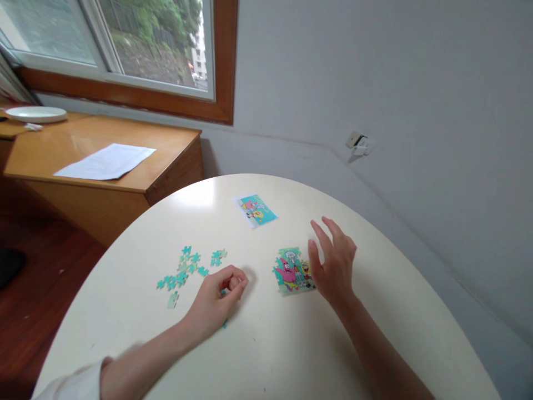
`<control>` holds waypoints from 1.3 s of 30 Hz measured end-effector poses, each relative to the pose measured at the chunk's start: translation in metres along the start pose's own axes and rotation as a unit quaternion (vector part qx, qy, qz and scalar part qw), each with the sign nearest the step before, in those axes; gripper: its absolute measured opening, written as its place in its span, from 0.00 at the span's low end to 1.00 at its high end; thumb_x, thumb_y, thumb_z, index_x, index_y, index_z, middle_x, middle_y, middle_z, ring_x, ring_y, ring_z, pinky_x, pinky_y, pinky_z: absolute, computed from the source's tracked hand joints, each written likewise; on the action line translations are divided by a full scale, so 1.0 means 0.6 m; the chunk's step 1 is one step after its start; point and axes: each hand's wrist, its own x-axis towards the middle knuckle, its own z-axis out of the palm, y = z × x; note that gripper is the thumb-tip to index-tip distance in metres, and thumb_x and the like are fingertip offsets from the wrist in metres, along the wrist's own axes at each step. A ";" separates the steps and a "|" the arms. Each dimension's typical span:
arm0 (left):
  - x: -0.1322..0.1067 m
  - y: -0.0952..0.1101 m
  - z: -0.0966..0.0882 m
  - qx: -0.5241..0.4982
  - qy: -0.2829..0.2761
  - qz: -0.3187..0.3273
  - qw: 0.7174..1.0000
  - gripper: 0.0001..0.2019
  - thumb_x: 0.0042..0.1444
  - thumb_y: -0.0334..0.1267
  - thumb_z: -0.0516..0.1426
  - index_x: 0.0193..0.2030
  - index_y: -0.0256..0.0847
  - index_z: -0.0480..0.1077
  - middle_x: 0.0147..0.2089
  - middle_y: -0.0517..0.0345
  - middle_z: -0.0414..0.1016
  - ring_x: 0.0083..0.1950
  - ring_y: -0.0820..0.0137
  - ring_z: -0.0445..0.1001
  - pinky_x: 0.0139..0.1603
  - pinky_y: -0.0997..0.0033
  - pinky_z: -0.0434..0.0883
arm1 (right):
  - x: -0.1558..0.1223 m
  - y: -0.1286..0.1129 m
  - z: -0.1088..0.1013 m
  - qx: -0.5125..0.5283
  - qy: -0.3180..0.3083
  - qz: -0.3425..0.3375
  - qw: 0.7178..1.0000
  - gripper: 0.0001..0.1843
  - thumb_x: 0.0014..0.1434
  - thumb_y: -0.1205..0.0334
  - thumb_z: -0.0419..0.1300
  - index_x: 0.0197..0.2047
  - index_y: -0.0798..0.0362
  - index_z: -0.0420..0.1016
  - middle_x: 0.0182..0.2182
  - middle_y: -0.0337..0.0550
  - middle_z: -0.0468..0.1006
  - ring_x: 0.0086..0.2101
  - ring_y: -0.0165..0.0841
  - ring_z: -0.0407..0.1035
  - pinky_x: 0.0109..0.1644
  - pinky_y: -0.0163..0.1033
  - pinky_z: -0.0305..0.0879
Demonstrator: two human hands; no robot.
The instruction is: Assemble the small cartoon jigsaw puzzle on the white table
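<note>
A partly joined jigsaw puzzle (290, 272) with cartoon figures lies flat on the white round table. Over its right edge hovers my right hand (333, 260), fingers apart and nothing seen in them; it hides part of the picture. My left hand (222, 294) is curled closed between the puzzle and the loose pieces, and whatever its fingers may hold is hidden. Green and teal jigsaw pieces (182, 276) are scattered left of it. A bit of teal piece (225, 324) shows beneath my left wrist.
A small printed reference picture (257, 210) lies farther back on the table (266, 361). To the left stands a wooden desk (175, 136) with a sheet of paper (106, 161) and a white plate (37, 114). The wall behind carries a socket with a plug (361, 145).
</note>
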 end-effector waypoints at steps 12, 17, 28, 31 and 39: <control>0.003 -0.009 -0.002 0.004 0.014 0.020 1.000 0.12 0.51 0.44 0.52 0.27 0.37 0.65 0.17 0.67 0.54 0.21 0.78 0.54 0.24 0.77 0.54 | -0.046 -0.024 0.052 -0.078 -0.308 -0.038 0.947 0.28 0.61 0.50 0.42 0.63 0.49 0.53 0.62 0.46 0.55 0.60 0.41 0.48 0.60 0.54 0.46; 0.006 -0.016 -0.001 0.005 0.018 0.027 0.999 0.11 0.52 0.43 0.51 0.27 0.36 0.64 0.17 0.67 0.54 0.21 0.78 0.53 0.24 0.77 0.55 | -0.046 -0.021 0.054 -0.080 -0.298 -0.042 0.950 0.28 0.61 0.50 0.42 0.63 0.49 0.54 0.62 0.46 0.54 0.61 0.41 0.48 0.61 0.54 0.46; 0.035 -0.013 -0.061 0.216 0.180 0.139 0.949 0.06 0.53 0.33 0.49 0.29 0.39 0.65 0.31 0.57 0.67 0.35 0.70 0.65 0.39 0.70 0.63 | -0.049 -0.020 0.060 -0.078 -0.299 -0.038 0.950 0.28 0.61 0.51 0.43 0.62 0.49 0.55 0.61 0.47 0.56 0.60 0.42 0.49 0.60 0.54 0.47; 0.051 -0.027 -0.081 0.247 0.210 0.101 0.941 0.06 0.53 0.33 0.49 0.34 0.39 0.67 0.36 0.55 0.67 0.39 0.67 0.67 0.40 0.67 0.64 | -0.041 -0.022 0.048 -0.063 -0.300 -0.043 0.951 0.28 0.62 0.52 0.41 0.62 0.51 0.55 0.61 0.50 0.56 0.60 0.44 0.49 0.60 0.56 0.47; 0.064 -0.050 -0.090 0.303 0.213 0.076 0.926 0.08 0.53 0.31 0.49 0.39 0.39 0.66 0.40 0.53 0.68 0.45 0.63 0.66 0.50 0.58 0.61 | -0.011 -0.048 -0.012 -0.040 -0.152 -0.078 0.984 0.33 0.61 0.51 0.40 0.66 0.56 0.40 0.64 0.53 0.46 0.63 0.47 0.37 0.60 0.58 0.42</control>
